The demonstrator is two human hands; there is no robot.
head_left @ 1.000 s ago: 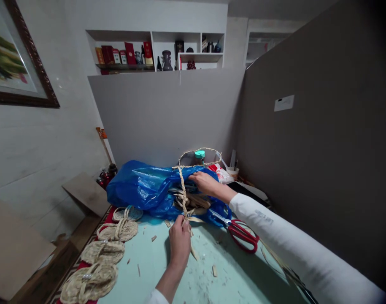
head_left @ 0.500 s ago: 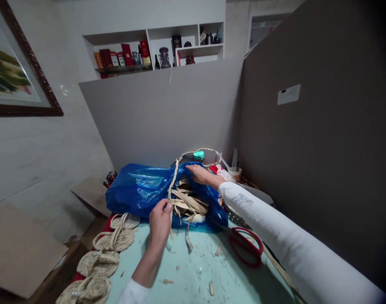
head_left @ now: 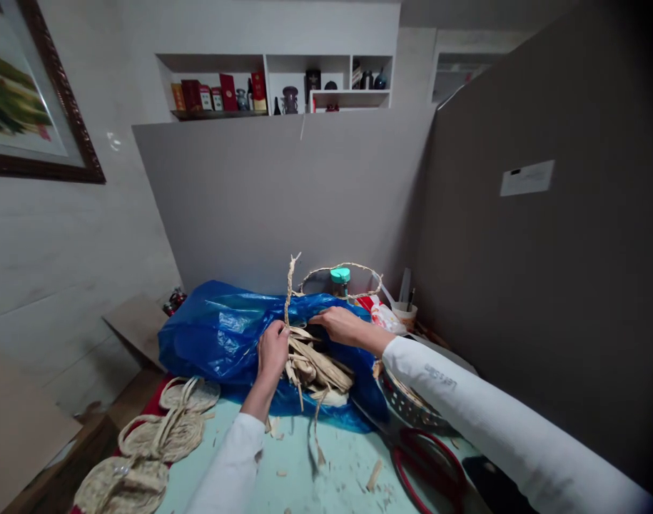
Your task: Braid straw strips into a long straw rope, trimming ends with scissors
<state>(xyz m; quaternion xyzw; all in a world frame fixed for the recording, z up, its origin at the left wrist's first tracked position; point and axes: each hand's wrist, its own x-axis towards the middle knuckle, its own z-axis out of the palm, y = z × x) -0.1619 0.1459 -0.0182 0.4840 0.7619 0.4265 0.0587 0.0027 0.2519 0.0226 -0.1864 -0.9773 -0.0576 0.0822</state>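
Observation:
My left hand (head_left: 273, 351) is closed in a pinch on a twisted straw cord (head_left: 290, 289), whose free end stands upright above the fingers. Beside it a blue plastic bag (head_left: 213, 328) lies with its mouth open, showing a heap of dry, pale husk strips (head_left: 320, 364). My right hand (head_left: 341, 325) reaches into the bag's opening from the right, fingers bent together above the strips. What its fingertips grip, if anything, is hidden. A thin braided loop (head_left: 352, 265) rises behind the bag, around a jar with a turquoise lid (head_left: 340, 275).
Red-handled scissors (head_left: 430, 467) lie at the front right, beside a dotted basket (head_left: 412, 403) partly under my right sleeve. Several woven straw pieces (head_left: 163, 435) line the left edge of the pale green table (head_left: 283, 492). Grey panels (head_left: 283, 200) stand behind and right.
My left hand has moved up and closer to my right hand, and the cord now stands more upright and shorter above it. My right hand has dropped lower into the bag's mouth. The view has shifted.

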